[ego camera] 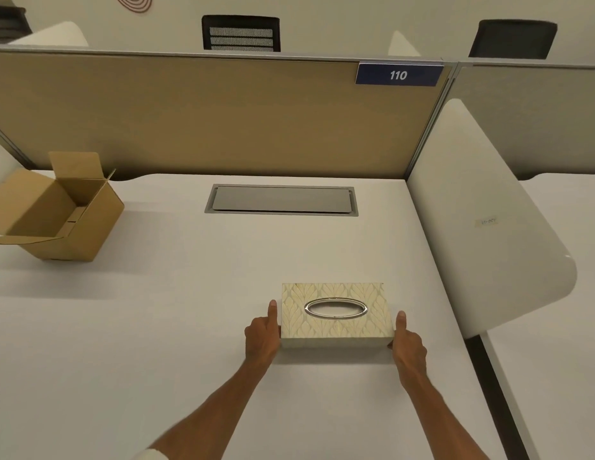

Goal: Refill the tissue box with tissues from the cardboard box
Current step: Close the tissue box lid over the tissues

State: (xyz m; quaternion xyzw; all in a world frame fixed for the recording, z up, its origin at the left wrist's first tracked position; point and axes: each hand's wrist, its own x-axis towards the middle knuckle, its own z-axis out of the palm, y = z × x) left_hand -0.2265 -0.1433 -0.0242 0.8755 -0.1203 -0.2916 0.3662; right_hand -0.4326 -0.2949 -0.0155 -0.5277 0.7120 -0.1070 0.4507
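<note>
We read "110" in white on the blue sign (pixel 399 74) at the partition's (pixel 203 117) top edge; the small sticker (pixel 486 222) on the white side panel (pixel 482 207) is illegible

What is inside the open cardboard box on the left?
The cardboard box shows only bare brown inner walls and part of its floor; no tissues are visible. Its near wall hides the remaining floor.

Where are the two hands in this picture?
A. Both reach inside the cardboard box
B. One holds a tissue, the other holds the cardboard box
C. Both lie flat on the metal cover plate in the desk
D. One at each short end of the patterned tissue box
D: the left hand and the right hand press the two short ends of the tissue box, far from the cardboard box.
</note>
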